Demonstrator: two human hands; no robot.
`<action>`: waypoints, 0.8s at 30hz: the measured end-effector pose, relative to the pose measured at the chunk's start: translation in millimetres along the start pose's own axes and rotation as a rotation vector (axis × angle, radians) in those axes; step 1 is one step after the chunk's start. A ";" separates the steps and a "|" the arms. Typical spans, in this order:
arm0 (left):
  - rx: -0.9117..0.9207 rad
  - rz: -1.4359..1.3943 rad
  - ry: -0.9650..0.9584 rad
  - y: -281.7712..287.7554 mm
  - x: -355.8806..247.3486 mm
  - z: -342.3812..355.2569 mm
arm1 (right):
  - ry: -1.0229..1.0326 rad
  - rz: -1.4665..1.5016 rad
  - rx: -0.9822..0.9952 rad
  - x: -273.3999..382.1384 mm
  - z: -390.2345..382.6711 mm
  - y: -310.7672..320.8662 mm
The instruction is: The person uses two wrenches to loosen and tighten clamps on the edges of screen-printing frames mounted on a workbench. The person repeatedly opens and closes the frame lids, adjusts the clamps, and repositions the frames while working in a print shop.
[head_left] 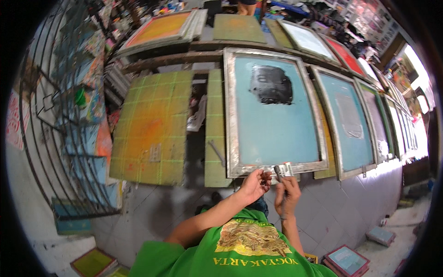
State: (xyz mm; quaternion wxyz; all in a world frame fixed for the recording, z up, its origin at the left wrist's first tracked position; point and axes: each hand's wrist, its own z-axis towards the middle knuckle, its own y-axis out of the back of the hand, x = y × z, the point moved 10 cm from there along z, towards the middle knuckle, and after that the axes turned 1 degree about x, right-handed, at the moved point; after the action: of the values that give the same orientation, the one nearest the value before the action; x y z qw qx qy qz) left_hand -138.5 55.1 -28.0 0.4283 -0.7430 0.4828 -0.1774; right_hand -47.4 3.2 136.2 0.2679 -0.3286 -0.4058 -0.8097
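Nearest the camera, the right hand point(287, 194) is closed around a dark tool point(278, 172), fingers wrapped on its handle, the tip raised to the near rail of the frame point(230, 115). The tool's long axis runs roughly away from the person, pointing up at a small metal clamp point(287, 169) on that rail; this grip probably lets the wrist turn or press the tip there. Just beside it, the left hand point(254, 184) has its fingers curled narrowly, fingertips at the rail's edge next to the clamp, seemingly steadying it; whether they pinch anything small I cannot tell.

The frame lies flat, its long axis leading away from the person, its teal mesh bearing a black patch point(271, 84) toward the far end. To its left lie green-and-orange gridded boards point(154, 129). To the right a row of similar screens point(348, 115) lies edge to edge, curving off toward the bright doorway. Farther back, more screens point(159, 28) rest on wooden beams.
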 end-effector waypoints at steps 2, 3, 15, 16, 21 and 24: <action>0.089 0.137 -0.032 17.7 -28.9 -17.5 | -0.025 -0.014 -0.013 -18.2 -11.8 21.0; 0.046 0.315 -0.132 21.6 -62.0 -40.4 | -0.092 -0.058 -0.006 -31.8 -12.5 31.1; -1.145 1.738 -0.828 191.8 -413.9 -231.8 | -1.205 0.325 0.146 -180.8 -104.0 44.5; -1.148 1.755 -0.831 201.2 -424.0 -235.7 | -1.231 0.431 0.105 -178.8 -100.7 32.2; -1.172 1.915 -0.763 196.3 -423.8 -221.8 | -1.257 0.739 -0.039 -199.9 -102.5 -2.8; -1.174 1.974 -0.824 223.8 -431.3 -228.8 | -1.246 0.683 -0.063 -194.2 -100.3 -5.8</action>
State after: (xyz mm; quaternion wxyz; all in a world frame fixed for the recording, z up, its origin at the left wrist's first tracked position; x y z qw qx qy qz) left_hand -623.1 286.3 -13.6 0.0993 -0.1382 0.6749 0.7181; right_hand 41.4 -44.9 -57.7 0.2153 -0.8468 -0.3343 -0.3533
